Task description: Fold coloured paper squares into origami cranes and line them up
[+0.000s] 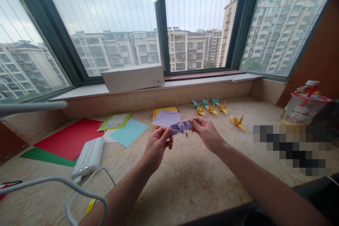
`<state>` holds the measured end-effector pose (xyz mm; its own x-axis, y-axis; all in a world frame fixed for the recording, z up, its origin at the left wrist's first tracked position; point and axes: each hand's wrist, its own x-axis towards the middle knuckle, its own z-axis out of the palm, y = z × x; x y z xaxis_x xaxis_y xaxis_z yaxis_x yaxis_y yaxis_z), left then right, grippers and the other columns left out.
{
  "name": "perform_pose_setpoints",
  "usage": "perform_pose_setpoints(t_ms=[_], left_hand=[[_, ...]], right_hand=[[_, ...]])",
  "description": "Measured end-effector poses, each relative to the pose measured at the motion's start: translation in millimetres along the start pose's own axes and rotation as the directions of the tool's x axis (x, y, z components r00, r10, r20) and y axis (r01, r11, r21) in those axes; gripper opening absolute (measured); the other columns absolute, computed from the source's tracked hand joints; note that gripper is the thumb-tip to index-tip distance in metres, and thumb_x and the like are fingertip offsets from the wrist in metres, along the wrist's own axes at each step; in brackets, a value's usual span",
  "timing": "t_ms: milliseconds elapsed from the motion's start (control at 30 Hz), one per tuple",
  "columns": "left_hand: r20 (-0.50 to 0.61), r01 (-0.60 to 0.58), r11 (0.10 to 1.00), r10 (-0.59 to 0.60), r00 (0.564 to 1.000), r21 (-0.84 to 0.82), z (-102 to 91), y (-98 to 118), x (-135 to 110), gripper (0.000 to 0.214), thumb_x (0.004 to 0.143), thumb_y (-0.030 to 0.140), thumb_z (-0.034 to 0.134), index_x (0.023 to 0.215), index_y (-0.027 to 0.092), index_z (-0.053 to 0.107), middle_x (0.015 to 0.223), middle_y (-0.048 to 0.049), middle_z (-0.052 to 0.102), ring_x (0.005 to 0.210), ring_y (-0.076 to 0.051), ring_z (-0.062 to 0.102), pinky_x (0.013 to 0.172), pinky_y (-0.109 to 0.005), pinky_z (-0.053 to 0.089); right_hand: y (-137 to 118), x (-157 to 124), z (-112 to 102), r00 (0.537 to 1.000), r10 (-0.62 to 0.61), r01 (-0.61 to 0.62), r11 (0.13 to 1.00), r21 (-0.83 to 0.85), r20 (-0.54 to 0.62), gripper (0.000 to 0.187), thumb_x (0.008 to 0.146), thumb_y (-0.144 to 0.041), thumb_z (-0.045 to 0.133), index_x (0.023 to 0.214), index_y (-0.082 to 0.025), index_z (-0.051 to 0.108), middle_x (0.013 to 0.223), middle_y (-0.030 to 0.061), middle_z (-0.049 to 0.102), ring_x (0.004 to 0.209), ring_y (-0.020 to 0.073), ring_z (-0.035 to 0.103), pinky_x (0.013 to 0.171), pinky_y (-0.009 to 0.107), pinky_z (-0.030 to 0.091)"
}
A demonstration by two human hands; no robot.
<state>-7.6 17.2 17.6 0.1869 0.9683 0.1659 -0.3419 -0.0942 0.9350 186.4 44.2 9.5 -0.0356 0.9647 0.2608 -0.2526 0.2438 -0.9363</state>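
Note:
A purple origami crane (181, 127) is held up above the counter between my two hands. My left hand (158, 144) pinches one end of it between thumb and fingers. At the opposite end, my right hand (206, 130) grips the folded paper in the same way. Just behind the crane lies a flat sheet of purple paper (166, 117) on a stack of yellow paper (173, 108). To the right stand several small finished cranes, with teal cranes (205, 103) behind yellow cranes (212, 109). One larger yellow crane (238, 123) sits apart, nearer me.
Left on the counter (169, 190) are red paper (71, 137), green paper (47, 156), light-blue paper (130, 132) and a green-bordered packet (115, 122). A white power bank (88, 157) trails a cable (66, 182). A white box (134, 77) rests on the sill; a lidded cup (304, 107) stands right.

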Motion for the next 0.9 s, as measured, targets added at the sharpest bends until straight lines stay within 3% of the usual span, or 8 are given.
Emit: perform_pose_setpoints(t_ms=[500,767,900], left_hand=[[0.016,0.014,1.000,-0.014,1.000,-0.027,1.5,0.8,-1.9,0.030,0.079,0.040,0.073,0.076,0.014,0.059,0.061,0.0028,0.054,0.050,-0.006,0.044,0.046,-0.018,0.037],[0.016,0.063,0.971,-0.069,0.997,0.229,-1.5,5.9,-1.3,0.033,0.077,0.043,0.073,0.086,0.011,0.066,0.076,-0.0039,0.064,0.067,-0.014,0.059,0.057,-0.024,0.049],[0.058,0.082,0.953,-0.103,0.993,0.293,-1.9,4.7,0.6,0.035,0.076,0.044,0.073,0.085,0.010,0.068,0.075,-0.0051,0.066,0.066,-0.014,0.059,0.058,-0.025,0.048]], right_hand=[[-4.3,2.4,-5.7,0.997,0.035,-0.036,0.999,0.001,0.062,0.031,0.078,-0.045,0.074,0.086,-0.015,0.070,0.076,0.0020,0.069,0.065,0.0113,0.056,0.065,0.027,0.040],[-4.5,-1.1,-2.0,0.995,0.031,-0.018,0.992,-0.128,0.097,0.032,0.079,-0.046,0.072,0.087,-0.015,0.069,0.073,0.0019,0.068,0.065,0.0123,0.058,0.064,0.027,0.042],[-5.2,-4.4,1.7,0.980,0.060,-0.035,0.990,-0.133,0.191,0.036,0.082,-0.050,0.068,0.091,-0.015,0.070,0.080,0.0045,0.071,0.068,0.0134,0.061,0.064,0.028,0.045]])
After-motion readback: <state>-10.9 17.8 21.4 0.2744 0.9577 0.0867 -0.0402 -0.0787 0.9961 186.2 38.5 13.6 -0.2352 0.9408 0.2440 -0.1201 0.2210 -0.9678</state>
